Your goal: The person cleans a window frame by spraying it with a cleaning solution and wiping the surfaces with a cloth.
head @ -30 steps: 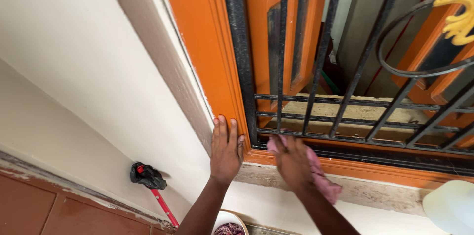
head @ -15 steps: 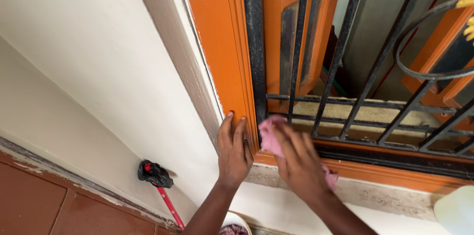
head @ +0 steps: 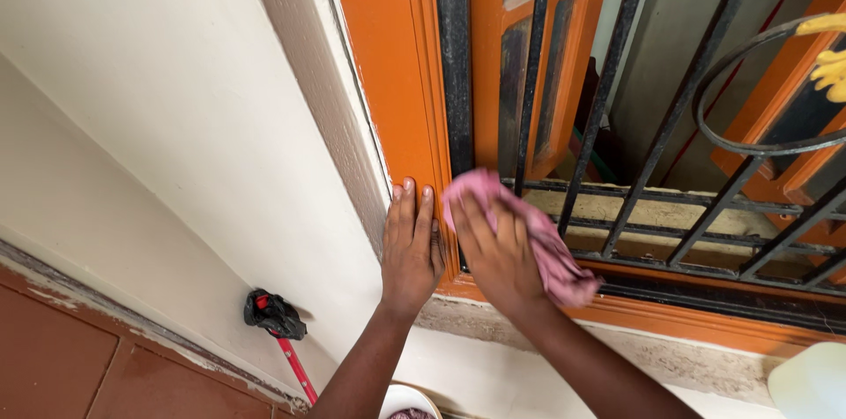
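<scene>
Head view: right hand presses pink cloth flat on black grille bar at orange frame, left hand braces open-palmed; mid-wipe, next stroke needs firm pressure.

I count my two hands against the window: my left hand lies flat on the one orange frame, and my right hand presses one pink cloth at the foot of the one black metal grille. Below, I see one red-handled tool by the wall, one white bowl and one pale plastic container.
</scene>
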